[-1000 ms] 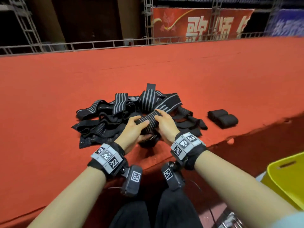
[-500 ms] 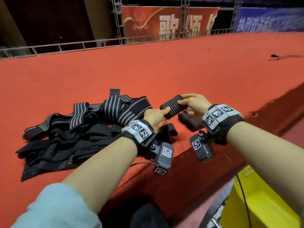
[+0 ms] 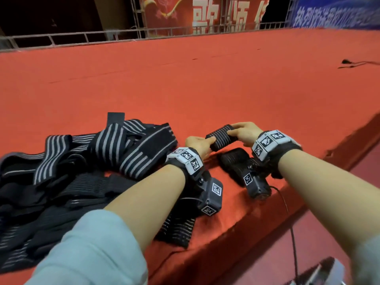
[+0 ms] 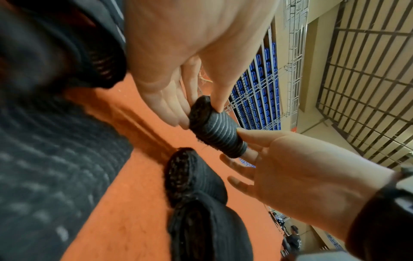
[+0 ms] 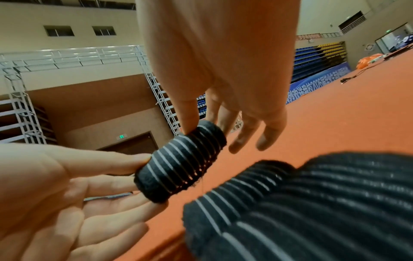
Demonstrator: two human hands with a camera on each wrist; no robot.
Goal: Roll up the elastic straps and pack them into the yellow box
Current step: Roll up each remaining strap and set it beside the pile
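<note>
Rolling looked finished: both hands, left hand [image 3: 197, 145] and right hand [image 3: 243, 132], had carried the tight black grey-striped rolled elastic strap [image 3: 223, 137] from the loose strap pile [image 3: 82, 171] at lower left to centre frame, pinching its ends above two rolled straps [image 3: 234, 161] on the red-carpeted bench [image 3: 205, 83].

Red carpeted platform [image 3: 205, 79] fills most of the head view, its front edge running diagonally at lower right. Loose heap of black, grey-striped elastic straps [image 3: 82, 161] lies on it at left. Two rolled straps [image 3: 232, 159] sit side by side near the edge, centre right. Dark cable [image 3: 353, 63] lies at upper right.
</note>
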